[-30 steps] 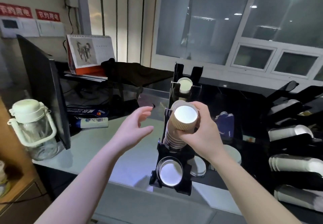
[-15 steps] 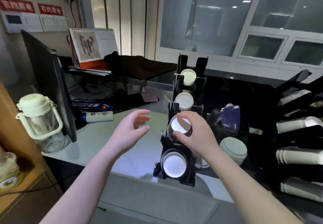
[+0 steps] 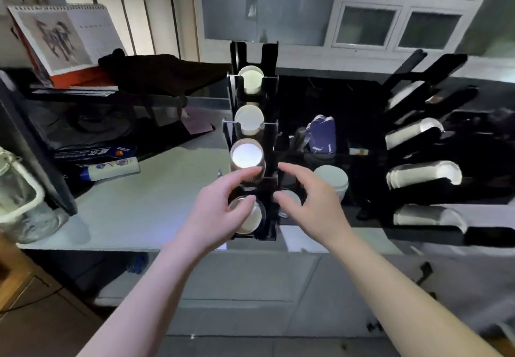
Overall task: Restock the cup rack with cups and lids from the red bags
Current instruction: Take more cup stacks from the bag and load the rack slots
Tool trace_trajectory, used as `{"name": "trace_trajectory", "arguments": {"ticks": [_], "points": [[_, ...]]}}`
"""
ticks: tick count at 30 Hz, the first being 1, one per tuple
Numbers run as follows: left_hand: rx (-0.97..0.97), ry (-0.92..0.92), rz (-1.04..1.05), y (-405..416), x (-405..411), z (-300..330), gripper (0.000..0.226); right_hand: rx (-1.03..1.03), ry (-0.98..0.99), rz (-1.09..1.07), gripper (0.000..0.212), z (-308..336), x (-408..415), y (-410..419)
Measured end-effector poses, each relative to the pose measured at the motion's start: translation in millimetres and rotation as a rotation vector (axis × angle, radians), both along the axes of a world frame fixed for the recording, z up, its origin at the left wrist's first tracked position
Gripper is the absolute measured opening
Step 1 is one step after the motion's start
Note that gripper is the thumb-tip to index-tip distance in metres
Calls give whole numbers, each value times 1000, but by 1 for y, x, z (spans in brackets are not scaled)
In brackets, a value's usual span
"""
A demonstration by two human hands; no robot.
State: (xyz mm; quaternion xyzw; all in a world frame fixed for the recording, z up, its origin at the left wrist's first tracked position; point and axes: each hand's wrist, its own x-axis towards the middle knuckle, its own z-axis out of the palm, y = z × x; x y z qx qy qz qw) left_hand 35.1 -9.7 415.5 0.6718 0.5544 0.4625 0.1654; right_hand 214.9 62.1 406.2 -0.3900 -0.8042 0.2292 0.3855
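Both hands hang with fingers loosely spread and hold nothing: the left hand (image 3: 220,211) in front of the cup rack (image 3: 252,144), fingertips at its lower tubes, the right hand (image 3: 309,200) just right of it. A second ago the right hand gripped the ribbed cup stack (image 3: 247,158); that stack now sits in the rack's third slot. The left hand partly hides the bottom slot. Loose lids (image 3: 331,179) lie right of the rack, which stands at the counter (image 3: 145,206) edge.
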Motion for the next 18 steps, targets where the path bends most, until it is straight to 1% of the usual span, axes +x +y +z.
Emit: {"name": "trace_trajectory", "arguments": {"ticks": [2, 6, 10, 13, 16, 18], "points": [[20, 128, -66, 5, 22, -1, 51, -20, 13, -20, 46, 0, 23, -7], [30, 367, -168, 19, 77, -2, 63, -5, -35, -96, 45, 7, 86, -14], [80, 517, -182, 37, 150, -1, 69, 32, -80, -170, 46, 14, 170, -16], [125, 549, -231, 50, 221, 0, 72, 50, -132, -284, 48, 11, 244, -19], [134, 544, -338, 60, 298, -8, 74, 30, -201, -419, 49, 0, 323, -28], [141, 517, -411, 65, 348, -16, 71, -5, -230, -481, 49, -10, 373, -35]]}}
